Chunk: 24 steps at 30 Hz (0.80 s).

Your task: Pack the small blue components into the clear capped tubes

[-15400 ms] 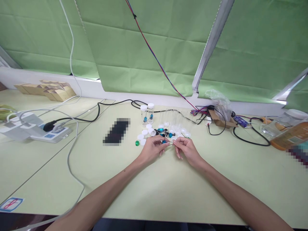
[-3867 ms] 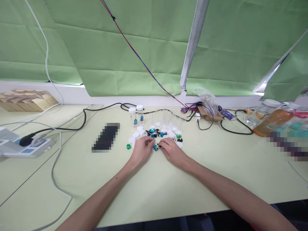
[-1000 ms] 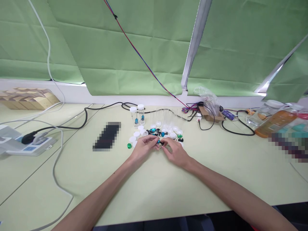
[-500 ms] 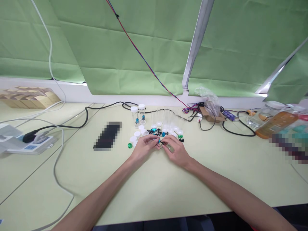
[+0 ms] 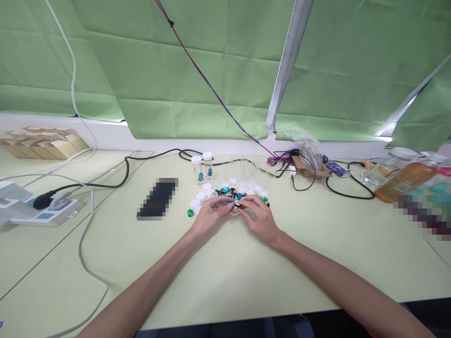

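Note:
My left hand (image 5: pixel 212 213) is closed, its thumb and fingers pinching a small blue-and-black part (image 5: pixel 231 204). The fingertips of my right hand (image 5: pixel 261 219) press together at the part's right end, and their grip partly covers it. Just beyond the fingers lies a pile of small blue and black parts (image 5: pixel 225 191) among white round caps (image 5: pixel 200 196). A green knob-like piece (image 5: pixel 190 213) rests left of my left hand. Another green piece (image 5: pixel 264 199) shows behind my right hand.
Two capped clear tubes (image 5: pixel 208 171) with blue parts inside stand behind the pile, beside several clear tubes (image 5: pixel 244 169). A blurred dark rectangle (image 5: pixel 158 199) lies to the left. Cables, an open cardboard box (image 5: pixel 310 169) and an orange bottle (image 5: pixel 405 183) are at the right.
The fingers of my right hand have shifted slightly, and the black end of the small part is now more covered. My left hand has stayed nearly still.

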### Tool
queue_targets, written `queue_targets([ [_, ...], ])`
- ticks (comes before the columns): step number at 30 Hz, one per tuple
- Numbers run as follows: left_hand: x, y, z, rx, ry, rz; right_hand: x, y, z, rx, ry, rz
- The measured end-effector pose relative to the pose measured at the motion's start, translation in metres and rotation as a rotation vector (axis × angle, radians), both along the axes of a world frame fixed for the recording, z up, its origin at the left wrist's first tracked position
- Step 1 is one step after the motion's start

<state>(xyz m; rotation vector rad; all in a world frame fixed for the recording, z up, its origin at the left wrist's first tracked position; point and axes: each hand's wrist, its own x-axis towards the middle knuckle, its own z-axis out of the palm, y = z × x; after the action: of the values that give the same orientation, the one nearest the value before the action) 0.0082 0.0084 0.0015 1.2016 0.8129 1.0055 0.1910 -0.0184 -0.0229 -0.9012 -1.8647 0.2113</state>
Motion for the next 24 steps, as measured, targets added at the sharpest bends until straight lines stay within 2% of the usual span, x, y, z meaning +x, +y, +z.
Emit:
queue_targets([
  [7,0.000,-0.002,0.004,0.042,0.054,-0.021,-0.001,-0.001,-0.001,-0.039,0.061,-0.001],
  [17,0.001,-0.007,0.011,0.093,0.152,0.033,-0.001,-0.002,0.001,-0.046,0.105,0.015],
  [24,0.005,-0.010,0.013,0.105,0.169,0.069,-0.003,-0.002,0.001,-0.117,0.189,0.022],
])
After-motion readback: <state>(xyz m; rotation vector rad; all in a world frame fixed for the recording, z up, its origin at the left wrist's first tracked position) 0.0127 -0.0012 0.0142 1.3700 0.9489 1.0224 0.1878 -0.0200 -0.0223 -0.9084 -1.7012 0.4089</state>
